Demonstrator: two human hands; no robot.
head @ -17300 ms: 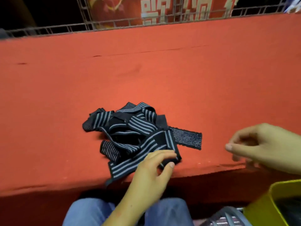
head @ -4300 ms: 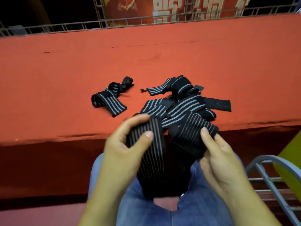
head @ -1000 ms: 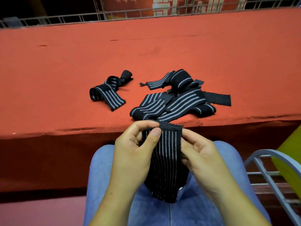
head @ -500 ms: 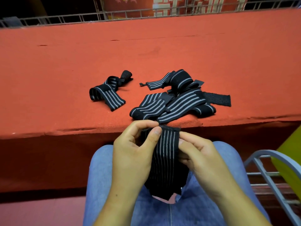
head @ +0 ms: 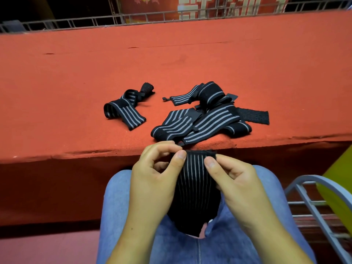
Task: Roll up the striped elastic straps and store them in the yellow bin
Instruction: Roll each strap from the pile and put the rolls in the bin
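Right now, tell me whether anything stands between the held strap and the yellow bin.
The left hand and right hand pinch the strap over the lap. A grey metal frame rises between it and the yellow bin at the right edge; lifting over the rail would probably clear it.

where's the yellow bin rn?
Head view, far right edge, partly cut off: the yellow bin sits below the front edge of the red table, beside a grey metal frame, right of the right hand.

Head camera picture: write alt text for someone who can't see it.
The left hand and right hand pinch the top end of a striped strap over the lap. More straps lie on the red table; a yellow bin shows at right.
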